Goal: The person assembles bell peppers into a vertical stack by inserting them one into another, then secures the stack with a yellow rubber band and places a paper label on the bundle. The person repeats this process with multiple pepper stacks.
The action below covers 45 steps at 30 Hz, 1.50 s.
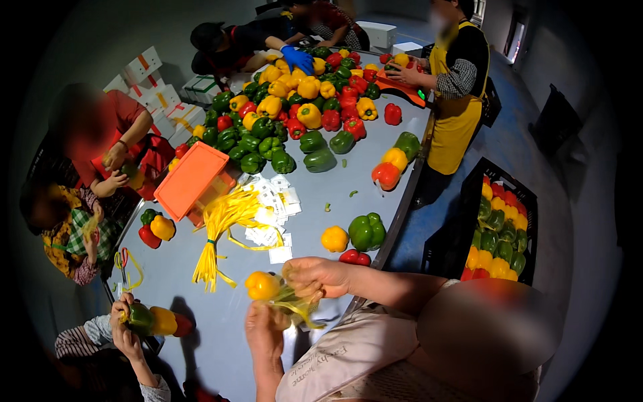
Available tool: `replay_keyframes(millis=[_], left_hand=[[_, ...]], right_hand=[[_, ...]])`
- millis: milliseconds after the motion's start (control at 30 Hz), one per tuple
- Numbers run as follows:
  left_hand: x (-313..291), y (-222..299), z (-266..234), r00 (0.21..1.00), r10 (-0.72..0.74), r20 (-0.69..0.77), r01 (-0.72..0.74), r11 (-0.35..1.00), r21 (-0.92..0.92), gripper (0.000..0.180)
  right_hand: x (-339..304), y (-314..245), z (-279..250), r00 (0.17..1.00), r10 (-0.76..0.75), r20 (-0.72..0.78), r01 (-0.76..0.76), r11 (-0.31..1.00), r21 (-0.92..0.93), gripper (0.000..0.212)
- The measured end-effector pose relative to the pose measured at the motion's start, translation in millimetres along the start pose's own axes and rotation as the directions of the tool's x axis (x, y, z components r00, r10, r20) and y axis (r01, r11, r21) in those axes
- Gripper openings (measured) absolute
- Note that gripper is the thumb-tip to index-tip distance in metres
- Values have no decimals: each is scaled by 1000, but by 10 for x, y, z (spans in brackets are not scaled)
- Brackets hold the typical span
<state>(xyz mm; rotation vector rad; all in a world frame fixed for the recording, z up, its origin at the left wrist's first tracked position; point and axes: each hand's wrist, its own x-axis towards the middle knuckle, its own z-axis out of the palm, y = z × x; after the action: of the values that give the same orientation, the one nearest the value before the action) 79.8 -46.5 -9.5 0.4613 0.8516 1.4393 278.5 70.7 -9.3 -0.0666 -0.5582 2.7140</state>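
Observation:
My right hand (320, 277) pinches the upper edge of a clear plastic bag (295, 303) with a yellow strip along it. At the bag's near side, my left hand (264, 328) is closed on it. A yellow bell pepper (262, 286) shows at the bag's far left end; whether others lie inside, I cannot tell. Just beyond my right hand sit a loose yellow pepper (335, 239), a green pepper (366, 232) and a red pepper (355, 257). Farther left lie a bundle of yellow strips (224, 228) and scattered white labels (273, 204).
An orange bin (192, 179) stands beside the labels, with a big pepper pile (295, 107) behind. A packed pepper trio (395, 161) lies near the right edge. Several co-workers surround the grey table (305, 201). A black crate (499, 224) of packed peppers is at right.

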Motion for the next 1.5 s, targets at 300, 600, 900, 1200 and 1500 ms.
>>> replay_keyframes(millis=[300, 600, 900, 1200, 1500], left_hand=[[-61, 275, 92, 987, 29, 155, -32, 999, 18, 20], [-48, 111, 104, 999, 19, -29, -15, 991, 131, 18], [-66, 248, -45, 979, -14, 205, 43, 989, -139, 24], [-61, 31, 28, 996, -86, -21, 86, 996, -2, 18], [-143, 6, -254, 961, -142, 237, 180, 973, -144, 27]], right_hand=[[29, 61, -84, 901, -118, -418, -213, 719, -662, 18], [-4, 186, 42, 960, -154, -233, 145, 988, -57, 11], [-37, 114, 85, 950, -97, -296, -165, 649, -743, 28], [-177, 152, -106, 989, -125, -73, 133, 985, 109, 18], [-21, 149, 111, 848, -93, -521, -341, 658, -672, 23]])
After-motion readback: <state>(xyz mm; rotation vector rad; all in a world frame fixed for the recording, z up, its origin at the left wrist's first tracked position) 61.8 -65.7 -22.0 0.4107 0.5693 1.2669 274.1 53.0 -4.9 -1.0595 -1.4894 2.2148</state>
